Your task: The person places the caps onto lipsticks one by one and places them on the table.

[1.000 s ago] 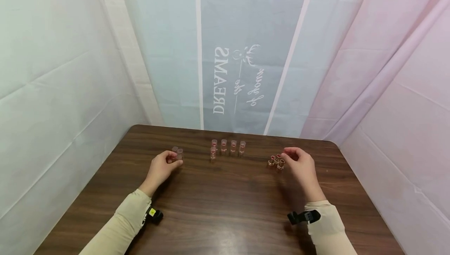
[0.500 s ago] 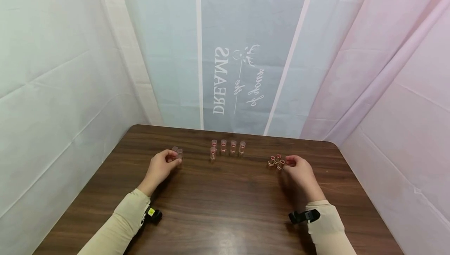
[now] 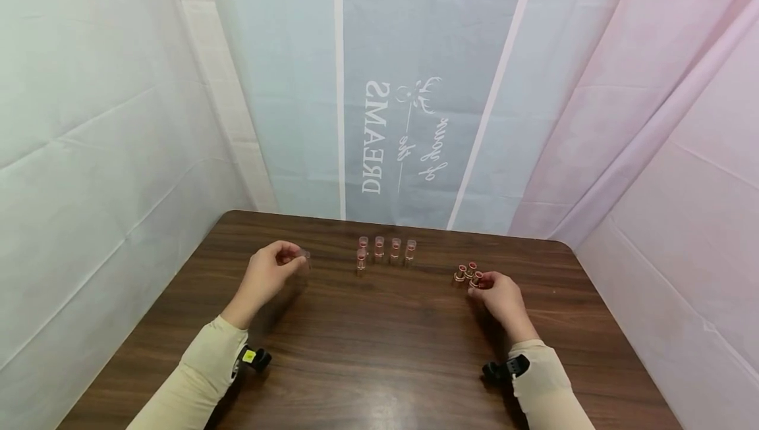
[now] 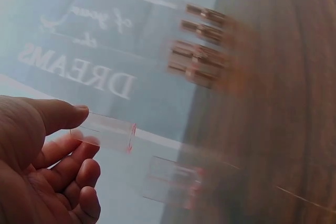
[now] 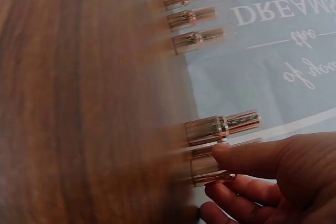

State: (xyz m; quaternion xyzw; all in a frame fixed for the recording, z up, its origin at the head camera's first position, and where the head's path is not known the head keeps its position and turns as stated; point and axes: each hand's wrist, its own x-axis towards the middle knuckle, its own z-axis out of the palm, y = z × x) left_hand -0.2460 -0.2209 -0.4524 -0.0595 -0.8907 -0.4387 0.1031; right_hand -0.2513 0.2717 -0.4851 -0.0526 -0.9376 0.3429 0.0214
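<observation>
My left hand (image 3: 267, 275) pinches a clear lipstick cap (image 4: 113, 134) between thumb and fingertips, lifted off the table. Another clear cap (image 4: 170, 181) stands just beyond it in the left wrist view. On the right side, my right hand (image 3: 503, 299) has thumb and fingers around the lower part of an uncapped lipstick tube (image 5: 205, 167). That gold tube shows red at its top in the head view. Close by stand two more uncapped lipsticks, one of them this gold tube (image 5: 223, 128).
Several lipsticks under clear caps (image 3: 395, 250) stand in a row near the table's back edge, with one capped lipstick (image 3: 361, 261) in front of the row's left end. Behind the brown table (image 3: 367, 351) hangs a printed curtain (image 3: 433, 35).
My left hand has raised one cap away from the other. My right hand has come down and in, from above the lipsticks to the nearest one, and now grips it.
</observation>
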